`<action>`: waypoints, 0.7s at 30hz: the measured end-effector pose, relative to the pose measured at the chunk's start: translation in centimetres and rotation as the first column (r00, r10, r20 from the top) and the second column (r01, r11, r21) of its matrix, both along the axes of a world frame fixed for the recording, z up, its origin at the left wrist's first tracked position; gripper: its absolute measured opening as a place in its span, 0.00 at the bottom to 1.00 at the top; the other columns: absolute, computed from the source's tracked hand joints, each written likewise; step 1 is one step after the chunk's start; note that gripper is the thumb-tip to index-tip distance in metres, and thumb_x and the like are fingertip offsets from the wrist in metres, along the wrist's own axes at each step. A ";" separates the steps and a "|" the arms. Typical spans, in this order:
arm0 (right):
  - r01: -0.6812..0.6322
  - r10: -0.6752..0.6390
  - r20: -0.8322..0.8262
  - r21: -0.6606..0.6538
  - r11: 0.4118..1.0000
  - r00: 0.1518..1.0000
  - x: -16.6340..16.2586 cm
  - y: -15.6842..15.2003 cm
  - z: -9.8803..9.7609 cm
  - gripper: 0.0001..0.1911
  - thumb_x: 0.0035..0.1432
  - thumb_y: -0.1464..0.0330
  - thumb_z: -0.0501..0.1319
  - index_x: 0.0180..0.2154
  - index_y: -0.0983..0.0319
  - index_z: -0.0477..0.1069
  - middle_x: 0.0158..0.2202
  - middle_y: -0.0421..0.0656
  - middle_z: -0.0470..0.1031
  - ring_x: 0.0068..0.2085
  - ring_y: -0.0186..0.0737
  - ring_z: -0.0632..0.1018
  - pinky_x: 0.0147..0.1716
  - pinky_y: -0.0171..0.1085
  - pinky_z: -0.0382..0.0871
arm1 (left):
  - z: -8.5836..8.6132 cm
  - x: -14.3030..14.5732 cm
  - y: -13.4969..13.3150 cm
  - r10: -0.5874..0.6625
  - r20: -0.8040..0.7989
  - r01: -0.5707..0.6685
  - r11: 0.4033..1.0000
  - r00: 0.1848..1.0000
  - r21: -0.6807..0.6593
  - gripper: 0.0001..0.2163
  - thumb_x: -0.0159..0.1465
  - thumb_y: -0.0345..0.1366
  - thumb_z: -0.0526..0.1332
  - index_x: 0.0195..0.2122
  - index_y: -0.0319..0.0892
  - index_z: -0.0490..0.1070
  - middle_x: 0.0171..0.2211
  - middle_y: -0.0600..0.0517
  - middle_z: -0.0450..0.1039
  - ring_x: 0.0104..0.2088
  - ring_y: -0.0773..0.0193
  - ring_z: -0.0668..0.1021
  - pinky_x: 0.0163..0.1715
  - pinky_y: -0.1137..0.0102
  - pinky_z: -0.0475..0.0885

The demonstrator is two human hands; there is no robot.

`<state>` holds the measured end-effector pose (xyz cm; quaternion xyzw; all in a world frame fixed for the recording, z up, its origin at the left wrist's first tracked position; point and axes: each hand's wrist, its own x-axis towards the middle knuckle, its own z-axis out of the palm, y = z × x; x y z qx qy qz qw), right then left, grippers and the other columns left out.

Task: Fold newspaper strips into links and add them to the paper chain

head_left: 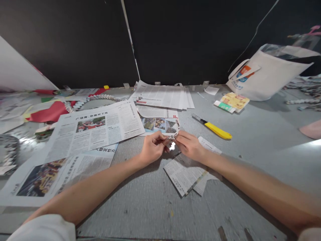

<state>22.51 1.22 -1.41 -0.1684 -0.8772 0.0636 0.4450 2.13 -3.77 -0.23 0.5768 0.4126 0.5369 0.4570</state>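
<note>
My left hand (152, 147) and my right hand (190, 145) meet over the middle of the grey table (250, 147). Both pinch a small folded strip of newspaper (172, 138) between their fingertips. Under my right wrist lie cut newspaper pieces (184, 174). A yellow utility knife (213, 127) lies just right of my right hand. Beyond the hands is a newspaper page with colour photos (160, 123).
Open newspaper sheets (95, 130) cover the table's left side, with red paper (48, 112) and a chain of folded paper links (100, 98) behind. A stack of newspapers (165, 95) lies at the back. A white tote bag (271, 72) and small cards (232, 102) are at right.
</note>
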 end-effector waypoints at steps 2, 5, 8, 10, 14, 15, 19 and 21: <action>-0.011 0.011 0.005 -0.002 1.000 1.000 0.1 0.0 0.0 0.11 0.74 0.74 0.56 0.36 0.58 0.70 0.32 0.43 0.69 0.33 0.43 0.72 0.32 0.40 0.70 | 0.0 0.0 -0.1 -0.003 -0.016 0.004 1.000 1.000 0.022 0.14 0.65 0.38 0.69 0.30 0.44 0.63 0.21 0.56 0.71 0.20 0.63 0.80 0.19 0.71 0.74; -0.035 0.035 -0.009 -0.043 0.998 0.999 0.0 0.0 0.1 0.11 0.74 0.73 0.56 0.37 0.59 0.71 0.33 0.44 0.71 0.34 0.43 0.73 0.33 0.40 0.71 | -0.2 -0.1 -0.1 0.021 -0.085 -0.013 0.995 0.996 0.102 0.13 0.67 0.37 0.68 0.31 0.44 0.64 0.23 0.56 0.71 0.22 0.64 0.81 0.21 0.72 0.74; -0.032 0.023 -0.069 -0.138 0.990 0.997 -0.3 0.2 0.5 0.11 0.75 0.73 0.57 0.36 0.59 0.71 0.31 0.43 0.71 0.32 0.40 0.73 0.31 0.38 0.70 | -0.4 -0.3 0.0 0.064 -0.153 -0.038 0.985 0.986 0.167 0.10 0.70 0.39 0.67 0.35 0.43 0.67 0.28 0.54 0.76 0.25 0.65 0.82 0.26 0.71 0.77; -0.032 0.010 -0.108 -0.208 0.978 0.994 -0.4 0.4 0.8 0.08 0.74 0.72 0.59 0.39 0.60 0.73 0.32 0.42 0.73 0.33 0.39 0.75 0.33 0.37 0.71 | -0.4 -0.3 0.1 0.101 -0.185 -0.062 0.977 0.978 0.203 0.10 0.71 0.40 0.66 0.37 0.43 0.69 0.31 0.52 0.79 0.28 0.64 0.83 0.31 0.70 0.79; -0.040 -0.022 -0.170 -0.350 0.936 0.985 -0.5 0.8 1.1 0.03 0.72 0.70 0.64 0.44 0.59 0.78 0.38 0.44 0.80 0.39 0.41 0.80 0.41 0.40 0.75 | -0.4 -0.3 0.2 0.182 -0.250 -0.110 0.955 0.951 0.274 0.10 0.71 0.41 0.67 0.38 0.42 0.70 0.31 0.52 0.81 0.29 0.65 0.83 0.32 0.71 0.78; -0.052 -0.023 -0.185 -0.388 0.920 0.982 -0.5 0.9 1.1 0.03 0.71 0.69 0.65 0.43 0.58 0.79 0.38 0.44 0.81 0.40 0.41 0.81 0.42 0.40 0.76 | -0.4 -0.3 0.1 0.196 -0.262 -0.120 0.952 0.945 0.280 0.10 0.71 0.42 0.66 0.38 0.42 0.70 0.31 0.52 0.81 0.29 0.65 0.83 0.32 0.71 0.77; -0.119 -0.021 -0.269 -0.492 0.862 0.963 -0.5 1.1 1.1 0.03 0.68 0.66 0.69 0.40 0.57 0.83 0.38 0.45 0.84 0.40 0.43 0.83 0.44 0.43 0.78 | -0.2 -0.4 -0.1 0.196 -0.275 -0.133 0.963 0.941 0.234 0.10 0.71 0.44 0.66 0.41 0.42 0.72 0.33 0.51 0.82 0.31 0.64 0.84 0.33 0.71 0.77; -0.128 -0.031 -0.292 -0.508 0.852 0.956 -0.5 1.0 1.1 0.03 0.67 0.66 0.70 0.39 0.56 0.85 0.37 0.44 0.84 0.38 0.43 0.83 0.41 0.43 0.79 | 0.0 -0.4 -0.1 0.154 -0.267 -0.110 0.979 0.951 0.173 0.12 0.72 0.46 0.64 0.42 0.43 0.74 0.33 0.51 0.82 0.32 0.63 0.85 0.33 0.71 0.77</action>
